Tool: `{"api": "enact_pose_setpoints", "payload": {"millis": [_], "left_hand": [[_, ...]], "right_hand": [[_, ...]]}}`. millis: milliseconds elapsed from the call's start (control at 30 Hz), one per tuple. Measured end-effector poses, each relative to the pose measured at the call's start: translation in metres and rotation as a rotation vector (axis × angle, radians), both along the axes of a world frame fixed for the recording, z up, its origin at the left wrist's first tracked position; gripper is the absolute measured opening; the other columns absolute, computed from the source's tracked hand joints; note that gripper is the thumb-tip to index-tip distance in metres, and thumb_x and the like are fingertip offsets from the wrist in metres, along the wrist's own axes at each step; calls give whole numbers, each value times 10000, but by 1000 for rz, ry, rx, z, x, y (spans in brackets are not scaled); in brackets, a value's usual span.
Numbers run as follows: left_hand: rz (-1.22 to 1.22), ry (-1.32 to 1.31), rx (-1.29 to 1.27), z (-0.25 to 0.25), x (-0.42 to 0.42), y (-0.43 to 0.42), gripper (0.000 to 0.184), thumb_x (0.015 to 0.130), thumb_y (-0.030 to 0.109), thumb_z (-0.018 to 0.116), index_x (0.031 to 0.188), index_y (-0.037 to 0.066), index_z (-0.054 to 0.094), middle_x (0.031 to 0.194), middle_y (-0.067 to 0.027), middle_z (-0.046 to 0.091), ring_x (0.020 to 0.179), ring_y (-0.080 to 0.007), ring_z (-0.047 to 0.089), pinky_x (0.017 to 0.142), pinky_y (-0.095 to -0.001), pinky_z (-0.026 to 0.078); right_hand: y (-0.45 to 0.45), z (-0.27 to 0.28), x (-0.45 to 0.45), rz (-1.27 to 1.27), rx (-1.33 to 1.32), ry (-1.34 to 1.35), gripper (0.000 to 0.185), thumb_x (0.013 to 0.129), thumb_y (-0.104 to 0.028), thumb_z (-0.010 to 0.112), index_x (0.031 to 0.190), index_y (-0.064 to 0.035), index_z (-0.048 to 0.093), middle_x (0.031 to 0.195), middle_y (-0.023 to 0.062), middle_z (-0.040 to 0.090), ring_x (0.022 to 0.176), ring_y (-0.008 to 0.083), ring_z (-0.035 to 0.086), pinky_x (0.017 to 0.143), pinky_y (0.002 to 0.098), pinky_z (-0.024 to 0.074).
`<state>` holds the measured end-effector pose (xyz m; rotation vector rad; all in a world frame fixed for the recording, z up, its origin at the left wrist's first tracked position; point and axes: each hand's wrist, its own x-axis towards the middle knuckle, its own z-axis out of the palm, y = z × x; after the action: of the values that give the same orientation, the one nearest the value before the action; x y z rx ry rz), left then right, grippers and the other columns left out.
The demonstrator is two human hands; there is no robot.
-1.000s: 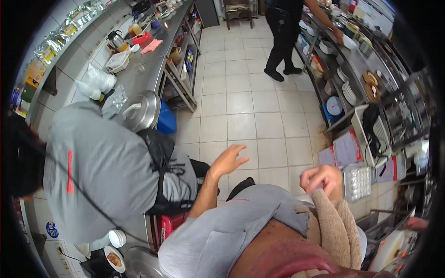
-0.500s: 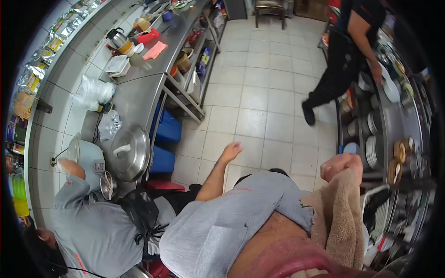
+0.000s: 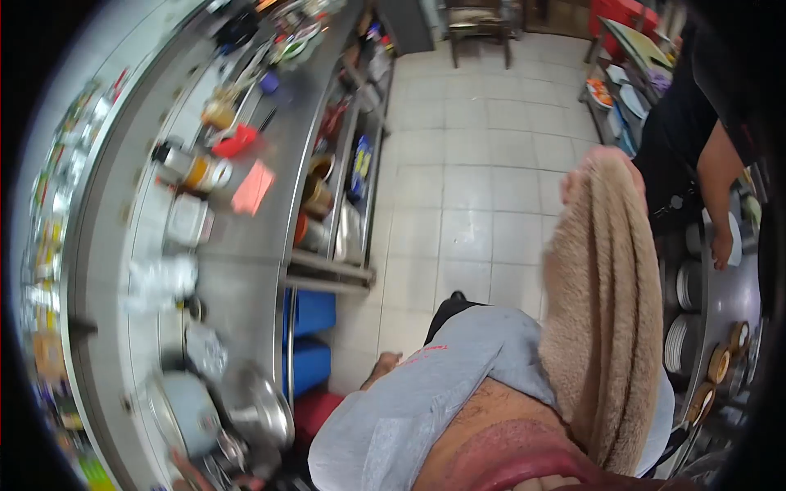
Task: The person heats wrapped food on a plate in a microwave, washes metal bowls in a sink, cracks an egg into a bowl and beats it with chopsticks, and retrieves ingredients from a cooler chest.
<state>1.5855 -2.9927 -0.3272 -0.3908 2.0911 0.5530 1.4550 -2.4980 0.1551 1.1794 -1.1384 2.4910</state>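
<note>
Towel [image 3: 602,319] raised since the earlier frame — right hand [image 3: 581,173] now farther forward, clenched on its upper end; cloth hangs below that hand beside the grey shirt [image 3: 442,372]. Left hand [image 3: 385,363] low, partly hidden — grasp cannot be told. Tiled floor [image 3: 467,188] open ahead; steel counter [image 3: 246,295] edge bounds left.

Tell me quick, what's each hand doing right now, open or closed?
Left hand: can't tell if open or closed; too little of it shows.
Right hand: closed, holding the brown towel.
</note>
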Motion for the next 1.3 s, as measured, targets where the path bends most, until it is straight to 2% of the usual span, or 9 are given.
{"api": "enact_pose_setpoints", "payload": {"millis": [100, 167, 267, 467, 500, 600, 800, 1067, 1300], "left_hand": [[266, 350, 290, 3, -206, 50, 304, 799, 335, 585, 851, 37, 610, 590, -57, 559, 502, -153, 522, 452, -310, 421], [240, 529, 336, 76, -333, 118, 295, 812, 277, 604, 942, 13, 609, 677, -54, 591, 591, -129, 541, 521, -285, 432], [132, 801, 522, 64, -500, 181, 356, 827, 244, 598, 1041, -39, 575, 821, -91, 619, 699, -145, 581, 630, -275, 467], [207, 637, 637, 37, -638, 287, 345, 834, 246, 591, 1052, -22, 574, 829, -77, 616, 694, -134, 574, 600, -270, 463], [177, 532, 601, 24, -640, 291, 316, 841, 247, 578, 1035, -3, 579, 815, -63, 612, 677, -124, 563, 565, -263, 446], [47, 249, 464, -6, -640, 303, 280, 850, 248, 561, 1014, 21, 584, 799, -45, 607, 657, -112, 551, 524, -254, 424], [-246, -37, 174, -25, -709, 315, 258, 858, 246, 546, 998, 32, 585, 791, -36, 604, 648, -106, 544, 506, -248, 409], [-58, 94, 424, -30, -1059, 451, 231, 869, 243, 526, 977, 48, 586, 780, -23, 599, 635, -99, 535, 483, -240, 389], [-45, 482, 641, 149, -1356, 805, 233, 865, 192, 561, 1027, 24, 578, 840, -24, 599, 692, -97, 545, 565, -240, 421]], "right_hand": [[-6, 41, -69, -199, -117, -255, 426, 778, -202, 657, 1099, 44, 524, 1006, 162, 589, 849, 216, 603, 744, 334, 493], [-14, 61, -113, -198, -61, -226, 414, 806, -175, 611, 1145, 33, 492, 1063, 142, 587, 948, 181, 597, 846, 311, 481], [-17, 66, -174, 8, -204, -170, 390, 803, -137, 601, 1130, 50, 497, 1085, 158, 574, 982, 197, 579, 867, 309, 465], [37, 38, -324, 609, -672, 106, 514, 782, -93, 637, 1190, 103, 392, 1174, 188, 509, 1082, 204, 516, 930, 303, 417], [62, 53, -336, 509, -601, -68, 422, 788, -140, 647, 1076, 95, 448, 997, 210, 551, 887, 231, 524, 767, 323, 422], [114, 47, -428, 558, -556, 80, 571, 760, -85, 663, 1208, 98, 359, 1149, 167, 518, 1065, 186, 517, 917, 287, 403], [234, 42, -567, 355, -256, -188, 621, 693, -71, 660, 1211, 99, 363, 1096, 144, 561, 989, 160, 568, 733, 217, 431], [356, 47, -783, 156, -266, -131, 392, 774, -132, 630, 1058, 30, 414, 903, 122, 564, 833, 166, 525, 656, 239, 405], [511, 24, -922, -285, -271, -350, 242, 829, -152, 619, 971, -27, 469, 821, 117, 550, 752, 170, 485, 652, 272, 391]]}}
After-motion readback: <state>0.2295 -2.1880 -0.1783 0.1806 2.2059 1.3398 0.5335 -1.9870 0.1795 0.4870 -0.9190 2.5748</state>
